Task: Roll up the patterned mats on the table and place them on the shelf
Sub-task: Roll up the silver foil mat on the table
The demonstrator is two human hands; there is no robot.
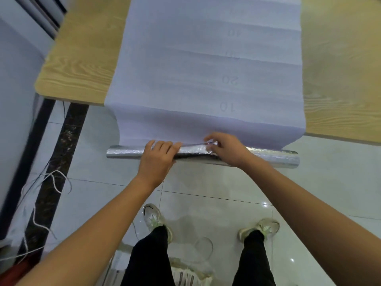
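Rolling just started: both hands, left hand (157, 155) and right hand (224, 149), pinch the mat (206, 69)'s silvery rolled end (274, 158); next, roll forward onto the table (82, 58).

Counted: 1 pale lilac sheet mat with rolled silver-foil end (206, 79) | 1 light wood-grain worktop (78, 65) | 2 bare hands (156, 157) (226, 149) | 2 white sneakers (153, 218) (266, 227)

On the mat (185, 69) we read faint grey numbers (227, 106) in a column, upside down: 10, 20 and 40; one between was too blurred.
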